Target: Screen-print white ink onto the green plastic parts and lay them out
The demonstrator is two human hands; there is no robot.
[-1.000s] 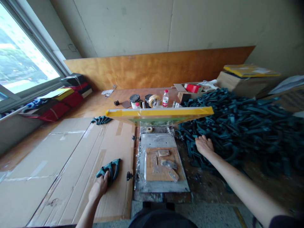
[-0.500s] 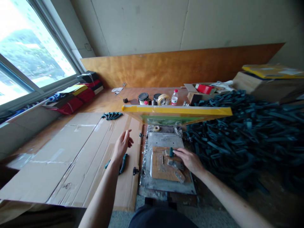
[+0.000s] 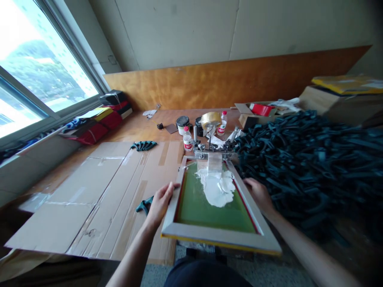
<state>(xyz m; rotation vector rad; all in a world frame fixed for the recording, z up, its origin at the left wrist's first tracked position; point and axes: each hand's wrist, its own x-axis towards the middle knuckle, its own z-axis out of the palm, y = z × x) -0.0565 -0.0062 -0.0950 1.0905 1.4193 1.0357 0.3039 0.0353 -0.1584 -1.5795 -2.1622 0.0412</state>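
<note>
A screen-printing frame [image 3: 209,234] lies lowered over the work plate, its green mesh [image 3: 194,207] facing up. White ink [image 3: 220,191] is spread across the mesh's far half, and a squeegee [image 3: 214,162] rests at the far end in it. My left hand [image 3: 163,199] is closed on the frame's left side. On the right side my right hand [image 3: 259,195] grips the frame, its fingers partly hidden. The wooden board and the small part on it are hidden under the frame. Left of the frame, dark green curved pieces [image 3: 145,205] lie near my left wrist.
A large heap of dark green pieces [image 3: 299,167] fills the right. Flattened cardboard [image 3: 98,199] covers the left, with a row of green pieces [image 3: 144,146] on it. Bottles [image 3: 187,139], ink jars [image 3: 182,124] and tape [image 3: 211,118] stand behind the frame's clamp [image 3: 214,147].
The screen-printing frame has swung down from its raised position, covering the plate. My right hand has left the small green part, and both hands now hold the frame's sides.
</note>
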